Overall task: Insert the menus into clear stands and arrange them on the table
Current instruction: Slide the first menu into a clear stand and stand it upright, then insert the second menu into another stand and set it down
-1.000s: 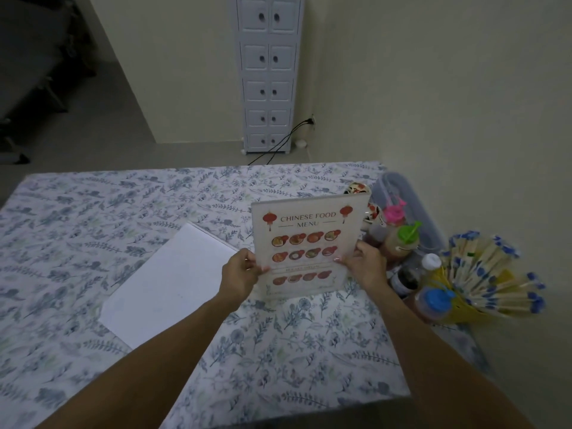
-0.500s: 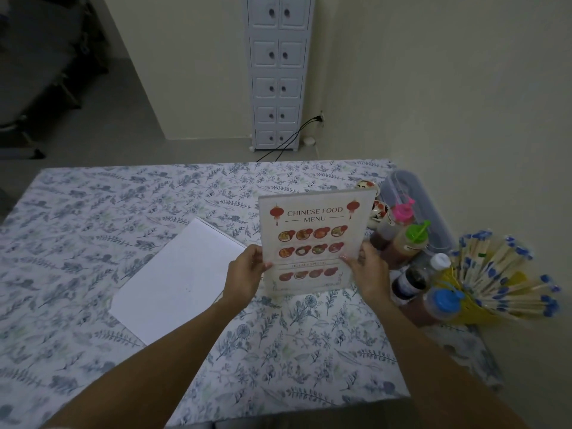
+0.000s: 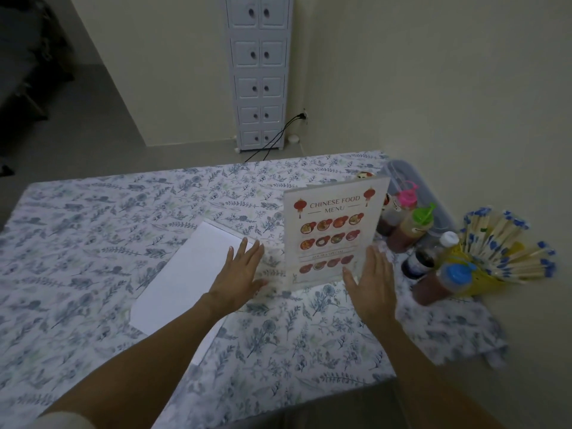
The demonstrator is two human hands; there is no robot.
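A Chinese food menu in a clear stand [image 3: 332,233] stands upright on the floral tablecloth [image 3: 93,243], right of centre, facing me. My left hand [image 3: 240,274] hovers just left of the stand's base, fingers spread, holding nothing. My right hand [image 3: 373,281] is flat and open at the stand's lower right corner, overlapping that corner; I cannot tell whether it touches. A white sheet [image 3: 188,274] lies flat on the cloth to the left, partly under my left hand and forearm.
Sauce bottles [image 3: 411,226] with pink, green, white and blue caps crowd the right edge beside a yellow holder of wrapped chopsticks [image 3: 501,249]. A clear plastic tub [image 3: 418,181] sits behind them against the wall. A white drawer tower [image 3: 258,72] stands beyond the table.
Both hands held the stand by its sides above the table; it now rests on the cloth and both hands have let go and opened.
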